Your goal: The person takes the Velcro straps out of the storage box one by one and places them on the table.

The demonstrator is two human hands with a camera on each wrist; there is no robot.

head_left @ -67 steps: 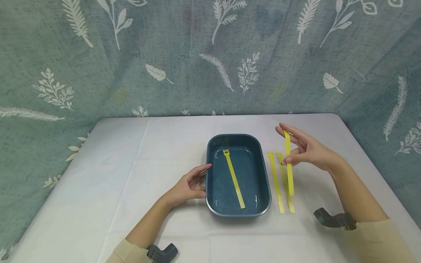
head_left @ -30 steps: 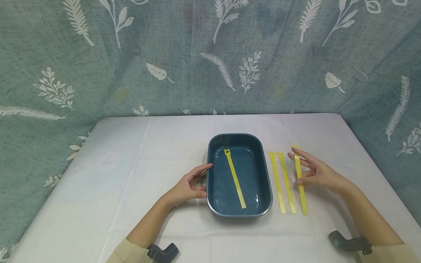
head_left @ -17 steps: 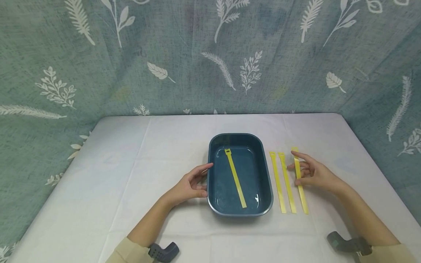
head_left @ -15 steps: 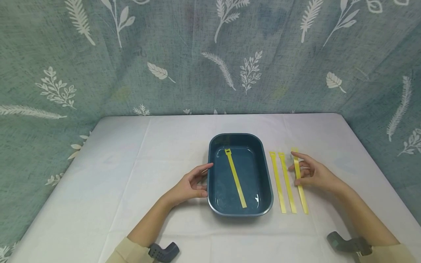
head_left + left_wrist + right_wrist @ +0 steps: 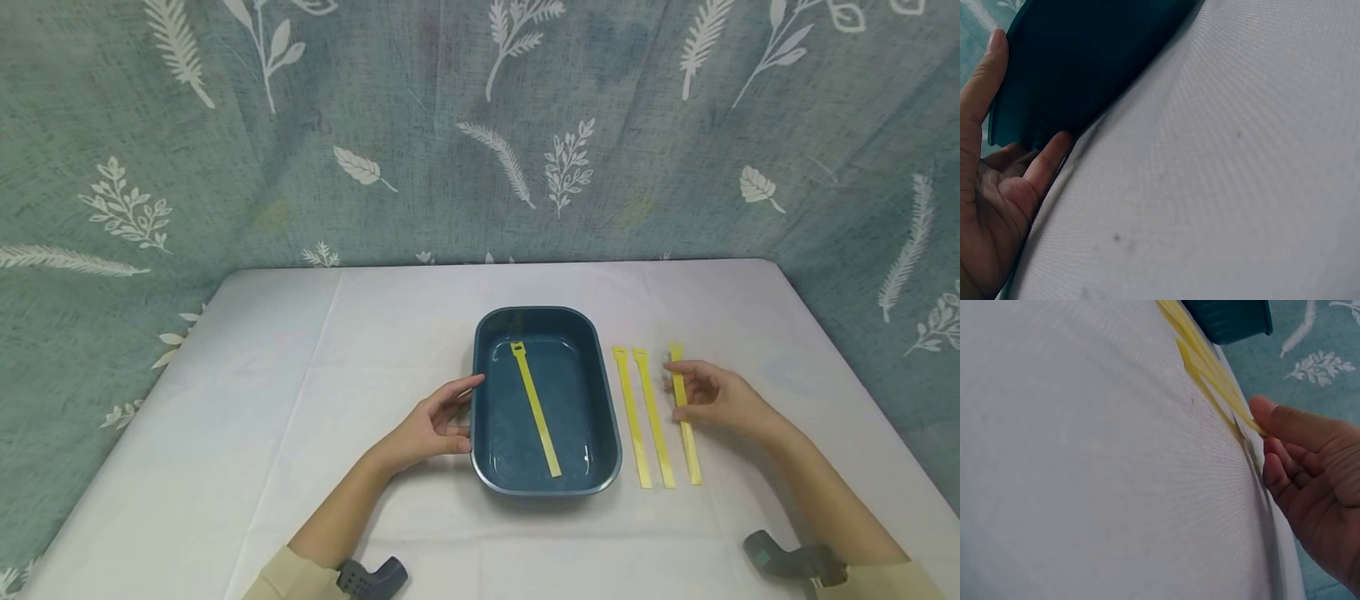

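Observation:
A dark blue tray stands mid-table, with one yellow hook-and-loop cable tie lying slanted inside it. My left hand rests against the tray's left wall, its fingers spread and one fingertip at the rim. In the left wrist view, the thumb lies along the tray's wall. Right of the tray, my right hand pinches a yellow cable tie between thumb and fingers. That tie lies low over the cloth, its slotted head pointing away from me. The fingers cover part of its middle.
Two more yellow cable ties lie side by side between the tray and my right hand. A white cloth covers the table. A green-blue leaf-patterned curtain hangs behind it and at both sides.
My right hand has carried a cable tie down and right, laying it beside the other two. Lately its fingers have slid a little toward me and drawn closer together. The left hand stays put.

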